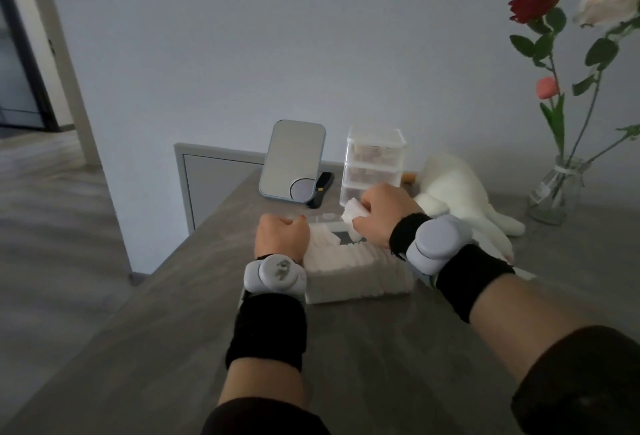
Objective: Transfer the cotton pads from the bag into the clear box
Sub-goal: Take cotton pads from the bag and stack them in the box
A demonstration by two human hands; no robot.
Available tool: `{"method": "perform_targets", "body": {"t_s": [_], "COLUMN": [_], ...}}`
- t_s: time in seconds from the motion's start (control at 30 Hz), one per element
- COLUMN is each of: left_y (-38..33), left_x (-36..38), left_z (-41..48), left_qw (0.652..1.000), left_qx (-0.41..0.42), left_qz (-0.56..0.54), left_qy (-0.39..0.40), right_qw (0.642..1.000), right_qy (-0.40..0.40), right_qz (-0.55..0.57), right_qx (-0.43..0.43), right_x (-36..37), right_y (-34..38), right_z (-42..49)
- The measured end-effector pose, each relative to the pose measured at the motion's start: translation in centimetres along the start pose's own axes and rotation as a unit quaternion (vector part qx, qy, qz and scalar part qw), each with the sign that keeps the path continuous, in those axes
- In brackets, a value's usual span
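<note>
Head view, dim light. A bag (356,268) of white pads is seen lying flat on the table (346,348), just in front of both hands; ribbed rows of pads show through its top.

Right hand (384,216): fingers curled, a small stack of pads (352,211) is pinched between thumb and fingers and held above the bag's far end, just in front of the box (375,160).

Left hand (282,238): fingers curled into a fist at the bag's far left corner. Fingertips are hidden behind the back of the hand, so whether the bag is gripped cannot be told.

The box is clear, three-tiered, standing upright at the far side of the table; brownish contents are noted in its tiers, too blurred to identify.

A mirror (294,160) is propped left of the box. A plush toy (460,192) lies right of it. A glass vase (554,192) with flowers stands at far right.
</note>
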State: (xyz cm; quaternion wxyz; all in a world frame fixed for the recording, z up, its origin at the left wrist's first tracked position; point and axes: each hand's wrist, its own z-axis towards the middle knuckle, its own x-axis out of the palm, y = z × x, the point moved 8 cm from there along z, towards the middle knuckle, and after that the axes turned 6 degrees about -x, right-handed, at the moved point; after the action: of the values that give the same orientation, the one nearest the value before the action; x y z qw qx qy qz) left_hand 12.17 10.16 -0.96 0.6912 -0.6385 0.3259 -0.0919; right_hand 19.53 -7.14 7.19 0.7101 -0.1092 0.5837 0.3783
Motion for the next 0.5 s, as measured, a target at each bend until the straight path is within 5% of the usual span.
{"method": "perform_targets", "body": {"t_s": [0.5], "left_y": [0.3], "left_x": [0.5], "left_z": [0.0], "left_qw": [0.999], "left_qx": [-0.003], "left_qz": [-0.003], "left_qy": [0.033], "right_qw": [0.984], "right_qy": [0.132], "right_qz": [-0.106], "right_qx": [0.054], "right_x": [2.7], "right_y": [0.4], "right_z": [1.8]}}
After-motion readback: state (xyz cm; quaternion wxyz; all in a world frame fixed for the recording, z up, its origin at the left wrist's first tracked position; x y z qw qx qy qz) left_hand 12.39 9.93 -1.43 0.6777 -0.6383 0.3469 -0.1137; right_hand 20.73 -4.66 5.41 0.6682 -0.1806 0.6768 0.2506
